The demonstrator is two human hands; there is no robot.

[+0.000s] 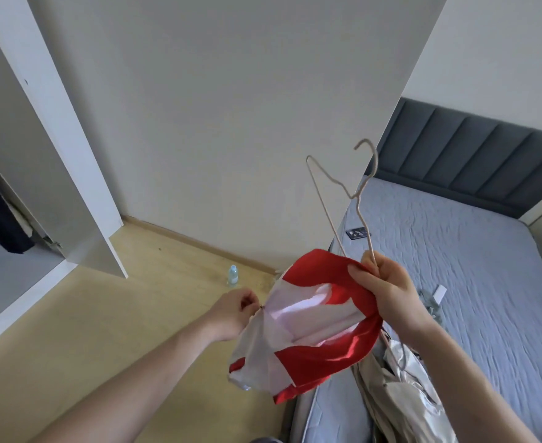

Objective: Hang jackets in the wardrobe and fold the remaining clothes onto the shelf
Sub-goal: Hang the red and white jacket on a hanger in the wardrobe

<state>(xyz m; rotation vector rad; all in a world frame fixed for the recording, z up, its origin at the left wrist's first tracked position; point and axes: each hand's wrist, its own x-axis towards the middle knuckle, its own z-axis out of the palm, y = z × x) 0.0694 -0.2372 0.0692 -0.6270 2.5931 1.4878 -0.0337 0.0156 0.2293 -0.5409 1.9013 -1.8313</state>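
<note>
The task is sitting at an early stage: the jacket (308,334) is not yet on the hanger (349,199), and more clothes (400,378) are lying on the bed (455,251), waiting to be hung or folded. The right hand (388,292) is gripping the hanger's thin, bent wire together with the red collar. The left hand (231,314) is pinching the jacket's front edge. The jacket is hanging between both hands, glossy and slippery-looking, in red and white panels. The wardrobe (71,155) is standing open at left.
</note>
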